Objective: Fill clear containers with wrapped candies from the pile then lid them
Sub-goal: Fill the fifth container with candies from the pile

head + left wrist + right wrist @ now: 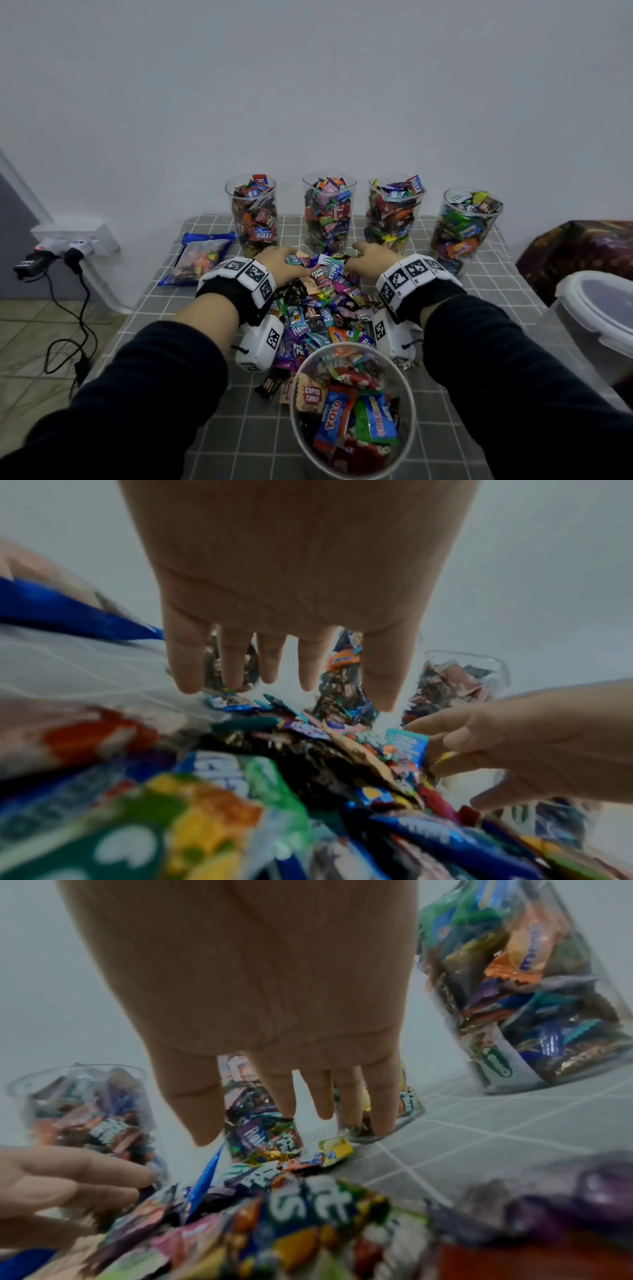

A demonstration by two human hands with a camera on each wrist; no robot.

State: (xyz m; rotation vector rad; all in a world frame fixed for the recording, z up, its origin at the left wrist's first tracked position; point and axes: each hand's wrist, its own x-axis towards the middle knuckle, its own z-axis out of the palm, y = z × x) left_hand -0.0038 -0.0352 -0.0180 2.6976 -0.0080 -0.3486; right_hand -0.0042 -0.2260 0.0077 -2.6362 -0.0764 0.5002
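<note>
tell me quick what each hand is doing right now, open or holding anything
Left hand: open, fingers spread over the far side of the candy pile, holding nothing.
Right hand: open, fingers spread over the pile, holding nothing.

Plain pale wall (308, 85) above a grey checked tablecloth (496, 308).
At lower left, tiled floor (30, 346), with a white power strip (73, 240) holding black plugs and trailing cables (75, 325); at right edge, dark patterned fabric (579, 253). Dim, even light.

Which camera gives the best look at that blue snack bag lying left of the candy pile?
The head view: the blue bag lies whole on the tablecloth. The left wrist view catches only its blurred blue edge; the right wrist view shows nothing clearly identifiable as it.
</note>
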